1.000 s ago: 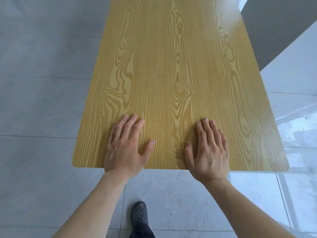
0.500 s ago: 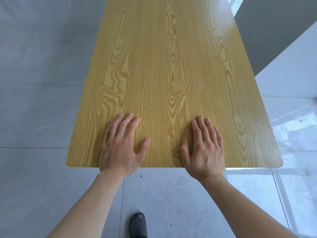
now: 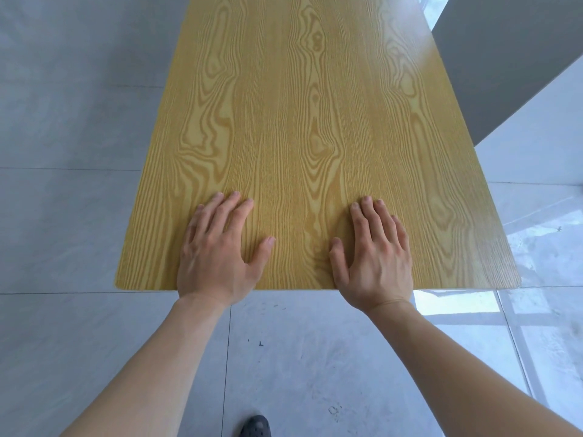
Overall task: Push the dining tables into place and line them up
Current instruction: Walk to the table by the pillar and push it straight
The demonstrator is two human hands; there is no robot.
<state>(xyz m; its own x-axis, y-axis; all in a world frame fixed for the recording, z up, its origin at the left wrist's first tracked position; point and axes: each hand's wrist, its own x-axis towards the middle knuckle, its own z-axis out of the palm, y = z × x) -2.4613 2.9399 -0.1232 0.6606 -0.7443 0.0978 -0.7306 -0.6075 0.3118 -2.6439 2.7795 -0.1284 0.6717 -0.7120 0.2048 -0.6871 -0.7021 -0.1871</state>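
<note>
- Fingers [image 3: 235,212] of the left hand [image 3: 217,257] spread flat, pressed palm-down on the table [image 3: 315,121], gripping nothing; thumb angled out toward the middle.
- Fingers [image 3: 367,216] of the right hand [image 3: 375,263] likewise laid out flat and close together on the tabletop, nothing clasped; thumb pointing inward toward the other thumb.
- Both palms resting just inside the near edge of the table, heels of the hands overhanging that edge slightly, the two hands apart with bare wood between them.
- No container anywhere in sight; nothing lying on the tabletop besides the two hands.
- Table: yellow wood-grain top with rounded near corners, stretching straight away from the wearer to the top of the view, far end cut off.
- Underneath and around: pale grey tiled floor [image 3: 63,216] with thin dark joints, small scuffs near the bottom centre.
- To the right of the table's far part, a grey wall [image 3: 492,67] with a lighter white wall face [image 3: 536,134] below it, close beside the table's right edge.
- Glossy floor patch [image 3: 542,253] at the right, bright with reflected window light.
- Bare forearms reaching up from the bottom corners, converging toward the table, wrists bent back a little.
- Dark shoe toe [image 3: 256,425] at the bottom edge between the forearms.
</note>
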